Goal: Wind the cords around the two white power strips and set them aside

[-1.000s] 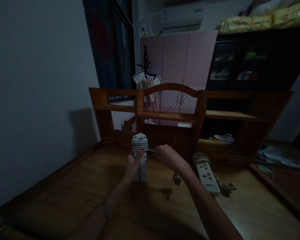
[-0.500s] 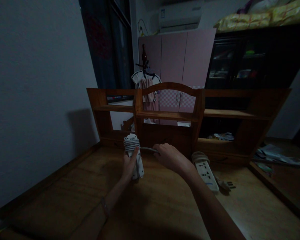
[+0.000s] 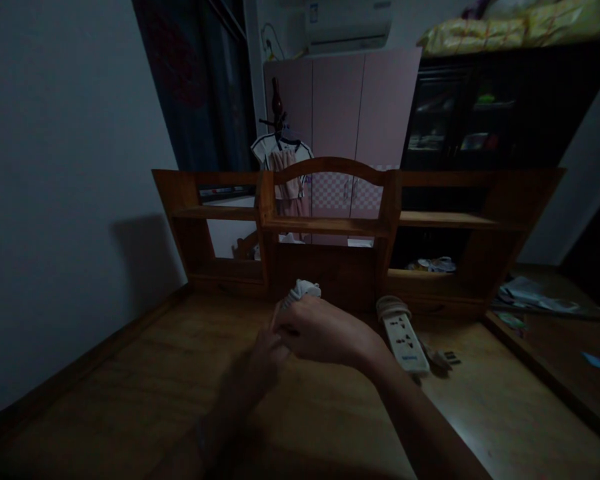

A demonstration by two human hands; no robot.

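Observation:
A white power strip (image 3: 306, 289) with grey cord wound round it is held over the desk in my left hand (image 3: 266, 355). Only its far end and a few turns of cord show; my hands cover the rest. My right hand (image 3: 325, 330) crosses in front of the strip, closed, its knuckles close against the left hand. The cord's loose part, pinched by the right fingers a moment earlier, is hidden behind them. To the right on the desk lies a second white power strip (image 3: 405, 347), its cord coiled at the far end and a plug (image 3: 444, 360) beside it.
A wooden shelf unit (image 3: 325, 230) stands along the desk's back edge. The wall (image 3: 80, 200) bounds the left side. Papers (image 3: 535, 297) lie past the raised ledge on the right. Behind are hanging clothes (image 3: 283, 167) and a pink wardrobe (image 3: 337, 120).
My right hand has come left, in front of the strip. The strip has turned and shifted right, now pointing away. The view has moved slightly.

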